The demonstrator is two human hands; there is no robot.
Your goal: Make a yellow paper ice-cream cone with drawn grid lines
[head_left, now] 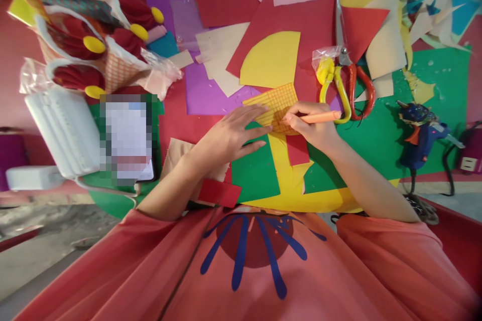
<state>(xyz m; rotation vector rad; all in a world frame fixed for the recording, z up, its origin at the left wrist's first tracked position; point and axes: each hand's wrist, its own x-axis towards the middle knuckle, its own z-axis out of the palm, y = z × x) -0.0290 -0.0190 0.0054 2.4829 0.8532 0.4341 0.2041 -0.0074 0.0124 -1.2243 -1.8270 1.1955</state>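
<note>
My right hand (314,123) pinches an orange marker (322,117), its tip end down at a yellow piece (280,103) covered with an orange grid of lines. My left hand (237,133) lies on the left side of that piece, fingers stretched out and apart. Just above it is a plain yellow quarter-circle piece (273,60). Scissors (352,75) with red and yellow handles rest right of my right hand, partly under a small clear bag with something yellow in it (327,67).
At the left are several finished-looking cones (122,62) with grid patterns and yellow dots, a white box-like device (64,130) and a phone (128,140). A blue glue gun (417,135) with a cord lies at the right. Coloured sheets and scraps (222,55) cover the table.
</note>
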